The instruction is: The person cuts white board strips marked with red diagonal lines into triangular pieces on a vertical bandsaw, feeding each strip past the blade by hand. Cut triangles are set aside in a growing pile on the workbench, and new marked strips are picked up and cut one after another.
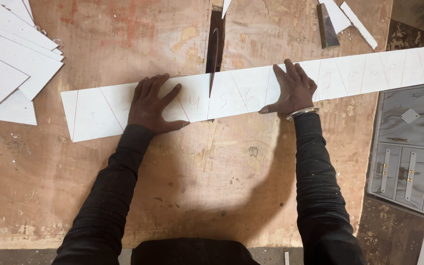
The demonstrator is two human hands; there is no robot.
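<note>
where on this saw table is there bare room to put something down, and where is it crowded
Bare wood lies on the table between the long white strip and the near edge, between both sleeves. Another bare patch sits above the strip, between the saw blade and the stack of white pieces at far left. Crowded: that stack, the offcuts at the far edge, and around the blade between left hand and right hand.

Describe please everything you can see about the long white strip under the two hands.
The long white strip is a thin, flat board lying across the brown plywood table, rising slightly to the right. Red slanted lines divide it into sections with faint pencil marks. The left hand and right hand press flat on it, either side of the saw blade, which meets it.
</note>
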